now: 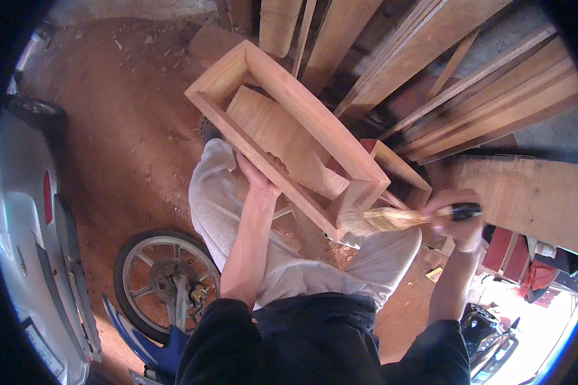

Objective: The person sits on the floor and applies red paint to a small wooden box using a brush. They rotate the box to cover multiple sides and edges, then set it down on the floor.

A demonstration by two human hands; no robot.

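My left hand (262,173) holds a long, box-like wooden frame (313,115) by its near side rail, with the fingers curled inside it. The frame is tilted above my lap, its open side towards me. My right hand (455,216) grips a bristle brush (385,219), blurred by motion, whose bristles are at the frame's right end corner. Whether the bristles touch the wood cannot be told. Through the frame shows a light plywood panel (274,127). Another wooden box part (402,166) lies just beyond the frame's right end.
Long boards (414,53) lean at the top right. A plywood sheet (525,192) lies at the right. A silver car (24,192) stands at the left, and a motorcycle wheel (166,284) is at the lower left. Reddish dirt floor (115,120) lies between.
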